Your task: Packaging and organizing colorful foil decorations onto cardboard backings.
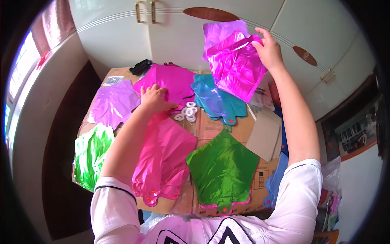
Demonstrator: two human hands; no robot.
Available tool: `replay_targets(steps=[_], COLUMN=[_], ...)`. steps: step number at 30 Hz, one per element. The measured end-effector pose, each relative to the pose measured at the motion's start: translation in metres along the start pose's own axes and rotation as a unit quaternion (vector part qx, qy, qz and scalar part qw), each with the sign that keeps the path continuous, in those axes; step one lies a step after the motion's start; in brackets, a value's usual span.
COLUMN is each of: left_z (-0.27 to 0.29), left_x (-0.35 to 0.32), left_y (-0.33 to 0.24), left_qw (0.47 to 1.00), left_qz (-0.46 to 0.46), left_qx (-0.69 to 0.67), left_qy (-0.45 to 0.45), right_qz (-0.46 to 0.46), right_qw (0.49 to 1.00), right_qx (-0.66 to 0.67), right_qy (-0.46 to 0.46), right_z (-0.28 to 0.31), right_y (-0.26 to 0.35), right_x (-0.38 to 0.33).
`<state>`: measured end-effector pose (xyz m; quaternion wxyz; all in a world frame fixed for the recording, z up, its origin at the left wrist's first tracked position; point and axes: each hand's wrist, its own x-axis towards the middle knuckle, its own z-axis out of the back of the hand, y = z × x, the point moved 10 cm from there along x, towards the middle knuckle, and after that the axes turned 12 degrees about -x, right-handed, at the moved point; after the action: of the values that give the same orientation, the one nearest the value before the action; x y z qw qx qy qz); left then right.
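My right hand (pixel 269 53) is raised at the upper right, pinching the edge of a shiny magenta foil balloon (pixel 237 65) that hangs flat and uninflated. Behind it shows a light purple foil sheet (pixel 215 32); whether the fingers hold that too, I cannot tell. My left hand (pixel 153 99) lies with fingers spread on a flat darker magenta foil balloon (pixel 172 81) at the back of the cardboard. Beside that hand sits a small pile of white rings (pixel 188 112). Teal foil balloons (pixel 227 103) lie under the raised one.
The cardboard surface (pixel 185 199) also carries a pink foil balloon (pixel 166 150), a dark green one (pixel 223 171), a bright green one (pixel 93 150) and a lilac one (pixel 113 101). Beige card pieces (pixel 264 136) lie at the right. White cabinets (pixel 178 36) stand behind.
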<state>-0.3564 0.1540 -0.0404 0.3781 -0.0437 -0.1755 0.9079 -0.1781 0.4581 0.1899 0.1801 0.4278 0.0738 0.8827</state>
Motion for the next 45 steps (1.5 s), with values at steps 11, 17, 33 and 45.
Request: replay_targets(steps=[11,17,33,45], left_z=[-0.038,-0.080,-0.077,-0.096], left_x=[-0.053,-0.052,-0.026,0.005], left_y=[-0.184,-0.206,-0.215,-0.198], left_qw=[0.874,0.852,0.840,0.895], left_qz=[-0.449,-0.502,-0.434,-0.245], left_qx=[-0.183,-0.147,-0.323,-0.354], left_qy=[0.007,-0.009,0.040,0.118], right_qz=[0.209,0.023,-0.139,-0.152], right_qw=[0.976,0.980,0.923,0.905], right_qx=[0.030,0.117,0.274,0.279], right_qy=[0.045,0.159,0.232,0.282], right_z=[-0.008,-0.079,-0.118,-0.115], right_y=[0.052,0.000,-0.057,-0.053], right_x=[-0.144,-0.201,-0.235,-0.245])
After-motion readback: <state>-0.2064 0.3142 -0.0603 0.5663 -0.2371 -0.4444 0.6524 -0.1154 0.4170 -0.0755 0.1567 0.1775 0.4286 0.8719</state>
